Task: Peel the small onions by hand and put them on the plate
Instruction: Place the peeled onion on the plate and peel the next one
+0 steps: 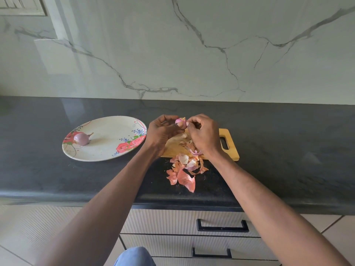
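**Small onion held over cutting board, one peeled onion on plate**

Above the far end of the wooden cutting board (176,146), both hands meet around a small onion (180,121). Left hand (163,131): palm turned up, fingers curled, cradling the onion from the left and below. Right hand (203,131): fingers bent inward, thumb and fingertips pinched at the onion's right side, where a bit of dry skin shows at the top. Whether the pinch has hold of loose skin or only presses on the bulb cannot be told at this size. The onion's exposed surface is pale purple-pink.

Board: light wood, cut-out handle at its right end, lying on the dark countertop (278,150), partly covered by both wrists.

Peelings (184,169): a loose heap of orange-pink and whitish skins, starting on the near edge of the board and spilling onto the countertop toward the person. A few small flecks lie scattered around the heap.

Plate (107,150): oval, white with red rose and blue sprig pattern, to the left of the board, near it but apart. One peeled onion (81,138) rests on its left portion, purple, thin stem end pointing right.

Background: marbled wall panel behind the counter; ribbed drawers with black handles below.
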